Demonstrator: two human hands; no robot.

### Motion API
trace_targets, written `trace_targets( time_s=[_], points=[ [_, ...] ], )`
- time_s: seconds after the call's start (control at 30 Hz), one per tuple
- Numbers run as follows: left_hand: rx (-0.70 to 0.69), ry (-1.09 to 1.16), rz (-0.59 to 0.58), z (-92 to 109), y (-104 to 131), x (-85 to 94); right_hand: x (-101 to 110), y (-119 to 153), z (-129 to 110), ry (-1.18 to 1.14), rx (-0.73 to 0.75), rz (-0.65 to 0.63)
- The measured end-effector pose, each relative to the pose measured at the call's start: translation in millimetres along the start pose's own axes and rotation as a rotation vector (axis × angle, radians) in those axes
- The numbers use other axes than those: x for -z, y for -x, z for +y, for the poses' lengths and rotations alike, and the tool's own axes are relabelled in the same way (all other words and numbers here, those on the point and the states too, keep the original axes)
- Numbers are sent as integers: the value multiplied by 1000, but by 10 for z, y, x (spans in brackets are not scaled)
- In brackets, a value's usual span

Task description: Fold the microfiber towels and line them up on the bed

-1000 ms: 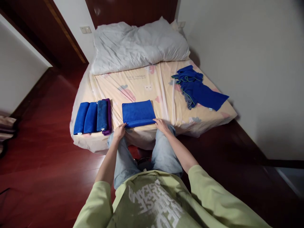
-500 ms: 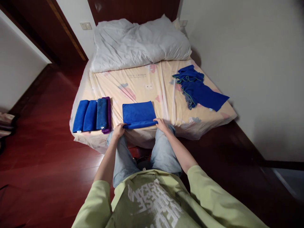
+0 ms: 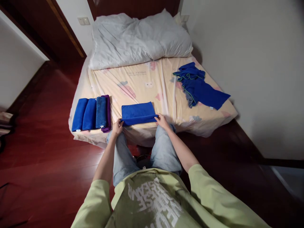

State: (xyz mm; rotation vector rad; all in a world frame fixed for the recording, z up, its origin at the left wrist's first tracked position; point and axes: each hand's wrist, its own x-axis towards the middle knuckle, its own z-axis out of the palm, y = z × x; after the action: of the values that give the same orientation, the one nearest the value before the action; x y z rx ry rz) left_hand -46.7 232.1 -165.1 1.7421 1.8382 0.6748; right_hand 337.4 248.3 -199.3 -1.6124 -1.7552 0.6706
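A blue towel [image 3: 138, 110] lies at the front edge of the bed, its near side rolled into a thick band and its far part flat. My left hand [image 3: 117, 127] pinches the left end of the rolled band. At the right end, my right hand [image 3: 162, 121] grips the same band between thumb and fingers. Left of the towel lie folded or rolled towels side by side: a bright blue one [image 3: 80, 114], another bright blue one [image 3: 89, 114], a duller blue one [image 3: 101, 112] and a purple one [image 3: 108, 114].
A loose heap of blue towels [image 3: 199, 87] with green edging lies on the right of the bed. A white quilt [image 3: 140, 41] is bunched by the headboard [image 3: 135, 8]. The patterned bed sheet [image 3: 144, 88] hangs over the front edge.
Both hands have lifted the near band of the towel and turned it slightly away from me. The flat part behind it looks shorter. The view has shifted a little.
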Motion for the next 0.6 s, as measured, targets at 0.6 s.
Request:
trace_targets(
  time_s=[0.6],
  points=[
    [62, -22, 12, 1, -30, -44, -14, -36, -21, -19, -145, 26]
  ],
)
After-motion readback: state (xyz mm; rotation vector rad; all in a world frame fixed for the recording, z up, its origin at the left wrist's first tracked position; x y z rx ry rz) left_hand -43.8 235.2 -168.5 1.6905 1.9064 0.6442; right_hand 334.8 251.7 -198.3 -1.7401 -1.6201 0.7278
